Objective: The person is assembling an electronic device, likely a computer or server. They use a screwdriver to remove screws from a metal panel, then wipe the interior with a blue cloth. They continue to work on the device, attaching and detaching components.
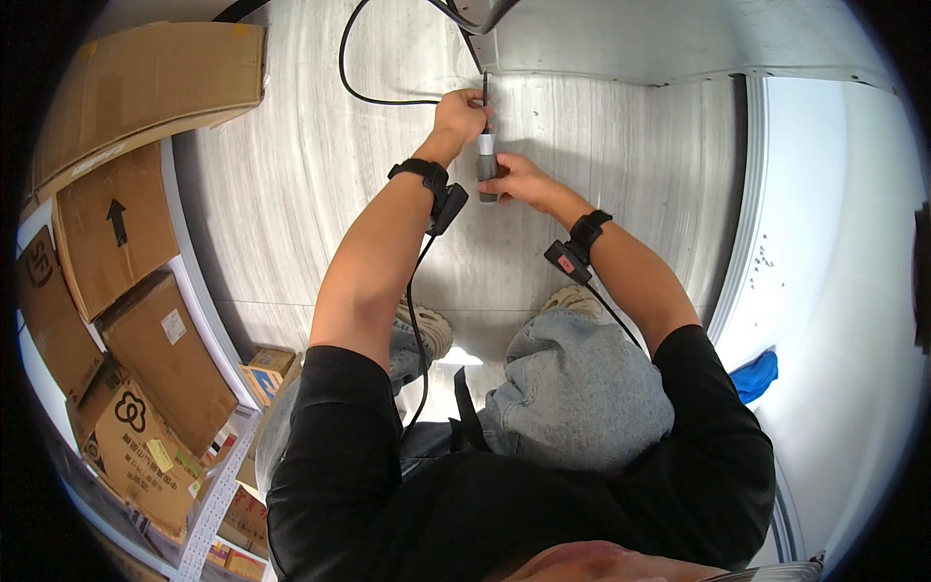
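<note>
A screwdriver (487,167) with a grey handle, a pale collar and a thin dark shaft points away from me just above the floor. Around its handle, near the rear end, are the closed fingers of my right hand (524,181). My left hand (460,116) pinches the dark shaft farther forward. The shaft's far end meets the lower corner of a large grey metal panel (601,41); whether it sits on a screw there is too small to tell. A black cable (343,63) loops on the floor beside my left hand.
Brown cardboard boxes (121,218) fill a white metal shelf (215,500) on my left. A white panel (824,223) stands on the right, with a blue cloth or bag (754,376) near its foot. Pale wood-look floor (601,194) lies under my hands.
</note>
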Available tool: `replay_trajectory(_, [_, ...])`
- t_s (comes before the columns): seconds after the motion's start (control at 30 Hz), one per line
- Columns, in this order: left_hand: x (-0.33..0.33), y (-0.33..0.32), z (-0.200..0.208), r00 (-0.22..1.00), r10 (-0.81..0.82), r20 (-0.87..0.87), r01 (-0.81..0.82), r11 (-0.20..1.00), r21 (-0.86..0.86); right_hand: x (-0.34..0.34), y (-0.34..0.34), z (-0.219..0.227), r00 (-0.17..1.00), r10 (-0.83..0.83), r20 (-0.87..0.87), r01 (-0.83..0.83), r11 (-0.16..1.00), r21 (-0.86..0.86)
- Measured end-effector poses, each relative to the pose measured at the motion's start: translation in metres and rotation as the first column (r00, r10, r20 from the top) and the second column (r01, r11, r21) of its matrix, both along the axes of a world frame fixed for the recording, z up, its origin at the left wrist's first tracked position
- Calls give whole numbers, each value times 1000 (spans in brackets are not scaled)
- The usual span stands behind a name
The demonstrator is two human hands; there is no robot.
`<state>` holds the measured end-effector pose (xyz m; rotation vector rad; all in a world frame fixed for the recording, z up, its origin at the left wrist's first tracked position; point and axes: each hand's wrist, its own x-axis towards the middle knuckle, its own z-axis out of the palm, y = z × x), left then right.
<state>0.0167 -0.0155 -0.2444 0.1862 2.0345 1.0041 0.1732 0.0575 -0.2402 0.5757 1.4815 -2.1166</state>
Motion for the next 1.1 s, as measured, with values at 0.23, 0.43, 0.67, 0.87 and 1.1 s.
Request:
replay_trajectory(0.23, [5, 16, 29, 969, 216, 120, -234, 959, 163, 0, -1, 16, 997, -45, 56, 31, 974, 226])
replay_trajectory(0.43, [2, 29, 29, 920, 326, 219, -363, 918, 159, 9, -5, 20, 985, -132, 111, 98, 957, 272])
replay_trajectory(0.67, [-1, 38, 36, 910, 383, 161, -397, 915, 67, 17, -2, 7, 990, -123, 75, 120, 992, 46])
replay_trajectory(0.87, [-3, 41, 38, 911, 398, 112, -399, 917, -10, 14, -1, 38, 993, -56, 103, 27, 964, 263])
replay_trajectory(1.1, [18, 27, 48, 889, 366, 276, -386, 922, 19, 56, 1, 0, 1000, -29, -9, 30, 933, 359])
